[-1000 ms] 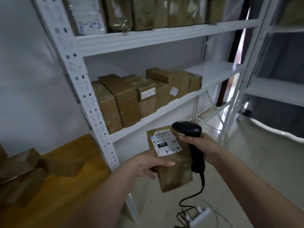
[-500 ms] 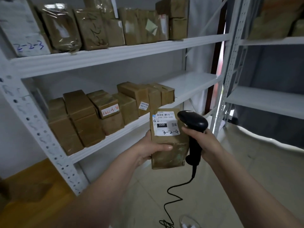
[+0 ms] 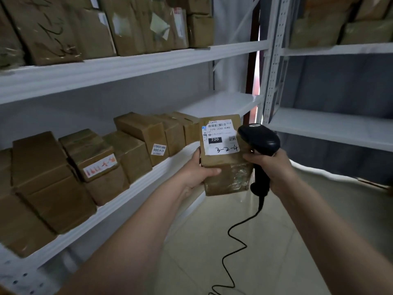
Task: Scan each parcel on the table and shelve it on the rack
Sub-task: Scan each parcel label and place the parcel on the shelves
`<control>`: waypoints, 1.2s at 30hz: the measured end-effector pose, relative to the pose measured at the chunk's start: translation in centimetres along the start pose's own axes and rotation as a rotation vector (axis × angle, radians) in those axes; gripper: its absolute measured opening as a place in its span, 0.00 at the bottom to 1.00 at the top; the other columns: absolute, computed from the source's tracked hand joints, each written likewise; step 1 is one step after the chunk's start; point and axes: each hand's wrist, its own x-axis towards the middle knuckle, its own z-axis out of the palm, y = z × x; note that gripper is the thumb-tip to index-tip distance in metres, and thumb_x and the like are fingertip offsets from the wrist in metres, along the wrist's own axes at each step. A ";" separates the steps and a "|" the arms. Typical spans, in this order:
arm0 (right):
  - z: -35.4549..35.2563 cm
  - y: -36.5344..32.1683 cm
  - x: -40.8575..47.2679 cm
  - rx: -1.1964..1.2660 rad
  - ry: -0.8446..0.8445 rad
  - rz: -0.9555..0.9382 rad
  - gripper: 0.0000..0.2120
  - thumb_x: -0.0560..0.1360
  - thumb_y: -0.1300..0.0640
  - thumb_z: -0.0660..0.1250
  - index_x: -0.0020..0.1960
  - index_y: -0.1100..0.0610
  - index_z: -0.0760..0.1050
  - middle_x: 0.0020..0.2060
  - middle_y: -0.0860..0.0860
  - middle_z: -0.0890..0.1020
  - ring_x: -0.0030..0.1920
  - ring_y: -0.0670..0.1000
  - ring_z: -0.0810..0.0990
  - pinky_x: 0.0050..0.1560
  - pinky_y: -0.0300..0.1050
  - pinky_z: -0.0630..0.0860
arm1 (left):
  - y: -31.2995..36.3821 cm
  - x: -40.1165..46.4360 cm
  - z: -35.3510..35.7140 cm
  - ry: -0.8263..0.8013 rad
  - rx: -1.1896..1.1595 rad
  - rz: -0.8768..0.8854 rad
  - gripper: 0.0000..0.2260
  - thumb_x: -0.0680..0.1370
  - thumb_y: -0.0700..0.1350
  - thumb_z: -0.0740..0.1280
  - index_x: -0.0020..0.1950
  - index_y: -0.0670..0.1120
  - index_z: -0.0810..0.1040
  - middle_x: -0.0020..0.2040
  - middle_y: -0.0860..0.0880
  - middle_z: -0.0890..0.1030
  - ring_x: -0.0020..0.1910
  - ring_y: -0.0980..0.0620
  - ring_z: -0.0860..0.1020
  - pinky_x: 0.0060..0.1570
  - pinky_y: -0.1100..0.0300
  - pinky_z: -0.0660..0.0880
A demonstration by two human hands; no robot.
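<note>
The white rack (image 3: 136, 67) serves as the landmark. Its upper shelf carries a row of brown parcels standing on edge, several wrapped in clear film. Its middle shelf (image 3: 148, 179) holds a row of brown cardboard boxes (image 3: 136, 145) packed side by side, two of them with small labels on the front face; the far end of that shelf is bare white. A second rack (image 3: 331, 126) stands to the right of the first, with brown packages on its top level.

The parcel (image 3: 223, 167) in hand is a brown box held upright just in front of the middle shelf edge, off the rack. Its white label (image 3: 221, 139) faces the camera and reads 220-220-C40, 220 and a handwritten 3-2-4.

Left hand (image 3: 200, 171): grip clamped on the parcel's left side, thumb across the front face.

Right hand (image 3: 274, 167): grip wrapped tight round the handle of the black scanner (image 3: 258, 141), whose head sits just beside the label's right edge. Its cord (image 3: 234, 235) hangs coiled toward the floor.
</note>
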 end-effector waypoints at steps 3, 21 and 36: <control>-0.5 -0.2 2.1 -0.028 0.032 -0.039 0.15 0.68 0.71 0.72 0.46 0.53 0.79 0.32 0.43 0.85 0.33 0.43 0.84 0.29 0.36 0.77 | 0.3 2.6 0.7 -0.015 0.002 0.021 0.36 0.75 0.33 0.71 0.77 0.53 0.60 0.60 0.52 0.77 0.48 0.61 0.76 0.30 0.73 0.74; -1.5 -2.3 23.0 -0.027 -0.037 -0.068 0.15 0.67 0.72 0.72 0.48 0.55 0.79 0.33 0.47 0.84 0.32 0.45 0.84 0.26 0.36 0.77 | 3.8 21.2 3.7 0.419 0.189 0.132 0.37 0.67 0.38 0.79 0.70 0.52 0.65 0.60 0.53 0.77 0.58 0.51 0.76 0.58 0.54 0.76; 2.4 -1.7 42.1 -0.050 -0.339 0.017 0.10 0.69 0.70 0.73 0.44 0.57 0.79 0.38 0.51 0.83 0.41 0.51 0.83 0.42 0.44 0.77 | 5.6 34.1 2.2 0.843 0.517 0.054 0.42 0.72 0.44 0.75 0.79 0.51 0.54 0.70 0.50 0.73 0.65 0.46 0.74 0.60 0.49 0.75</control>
